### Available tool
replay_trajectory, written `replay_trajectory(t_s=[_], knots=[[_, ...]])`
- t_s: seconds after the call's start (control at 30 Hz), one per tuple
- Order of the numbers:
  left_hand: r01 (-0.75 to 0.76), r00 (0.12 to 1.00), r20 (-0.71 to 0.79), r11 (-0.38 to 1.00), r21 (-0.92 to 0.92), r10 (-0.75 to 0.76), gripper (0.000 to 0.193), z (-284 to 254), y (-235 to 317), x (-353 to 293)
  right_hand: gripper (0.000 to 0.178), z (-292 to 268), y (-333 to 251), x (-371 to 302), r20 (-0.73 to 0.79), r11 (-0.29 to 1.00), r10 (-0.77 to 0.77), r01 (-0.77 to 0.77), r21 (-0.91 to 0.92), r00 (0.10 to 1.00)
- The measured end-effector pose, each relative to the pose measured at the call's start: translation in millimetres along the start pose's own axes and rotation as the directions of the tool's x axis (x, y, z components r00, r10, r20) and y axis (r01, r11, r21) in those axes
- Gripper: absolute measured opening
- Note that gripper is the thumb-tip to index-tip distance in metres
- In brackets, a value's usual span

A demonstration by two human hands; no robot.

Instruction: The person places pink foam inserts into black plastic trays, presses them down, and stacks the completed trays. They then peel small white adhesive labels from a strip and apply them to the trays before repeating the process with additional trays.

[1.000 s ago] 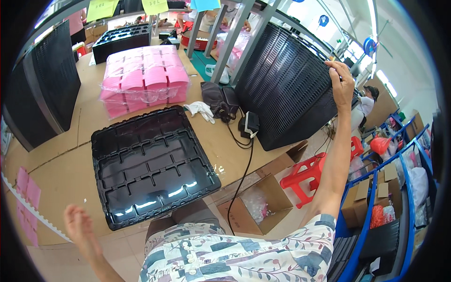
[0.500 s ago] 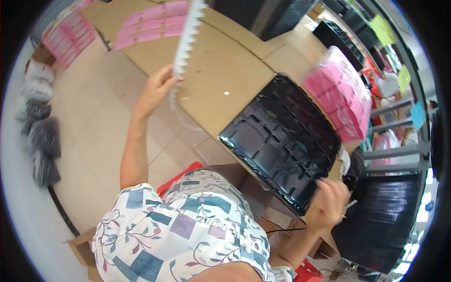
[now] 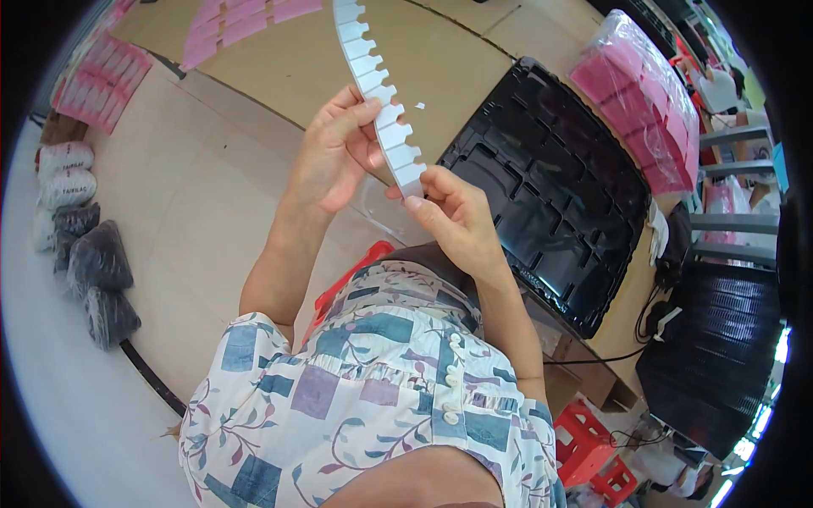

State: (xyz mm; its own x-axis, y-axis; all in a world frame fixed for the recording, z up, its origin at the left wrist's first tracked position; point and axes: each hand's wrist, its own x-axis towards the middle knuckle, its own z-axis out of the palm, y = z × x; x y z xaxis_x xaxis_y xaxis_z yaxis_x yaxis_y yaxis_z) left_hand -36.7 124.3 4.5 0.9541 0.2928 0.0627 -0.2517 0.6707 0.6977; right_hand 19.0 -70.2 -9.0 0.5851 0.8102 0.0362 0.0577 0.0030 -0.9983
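A long white strip (image 3: 363, 64), with a notched, toothed right edge and a row of thin crosswise lines, runs up from my hands past the top of the view. My left hand (image 3: 332, 152) grips it partway along, thumb on the face and fingers behind. At its lower end my right hand (image 3: 464, 216) pinches a greyish tip between thumb and fingers. Just right of the strip, a shiny black molded plastic tray (image 3: 555, 190) with raised ribs lies on the brown tabletop (image 3: 279, 72). A small white scrap (image 3: 419, 106) lies between strip and tray.
Pink pieces (image 3: 246, 21) lie in rows at the table's far left. A plastic-wrapped pink stack (image 3: 639, 102) stands beyond the tray. Red stools (image 3: 584, 444) are at lower right, near a black ribbed stack (image 3: 716, 356). Wrapped bundles (image 3: 102, 262) sit along the left wall.
My right hand has left the tray's near corner and taken hold of the strip's lower end. My left hand has come nearer with the strip, and the view has shifted.
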Motion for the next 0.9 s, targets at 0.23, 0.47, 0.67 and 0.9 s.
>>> replay_trajectory(t_s=[0.23,0.47,0.67,0.9], knots=[[0.109,0.994,-0.006,0.948,0.301,-0.112,0.025,8.7,-14.6,-9.7,0.026,-1.6,-7.5,-1.0,-0.118,0.996,0.041,-0.031,0.084,0.992],[0.185,0.982,-0.051,0.968,0.167,-0.179,0.020,11.1,-39.6,-12.7,0.024,-28.8,-9.6,-7.0,-0.242,0.979,0.056,-0.005,0.205,0.969],[0.041,0.998,0.015,0.848,0.528,-0.058,0.026,35.0,-46.3,-13.6,0.016,-39.3,-20.5,-1.1,-0.263,0.999,0.041,-0.043,-0.004,0.964],[0.195,0.963,0.077,0.862,0.467,-0.259,0.024,31.0,-40.7,-1.8,0.014,-49.7,-22.6,-7.7,-0.258,0.990,0.140,-0.132,0.049,0.956]])
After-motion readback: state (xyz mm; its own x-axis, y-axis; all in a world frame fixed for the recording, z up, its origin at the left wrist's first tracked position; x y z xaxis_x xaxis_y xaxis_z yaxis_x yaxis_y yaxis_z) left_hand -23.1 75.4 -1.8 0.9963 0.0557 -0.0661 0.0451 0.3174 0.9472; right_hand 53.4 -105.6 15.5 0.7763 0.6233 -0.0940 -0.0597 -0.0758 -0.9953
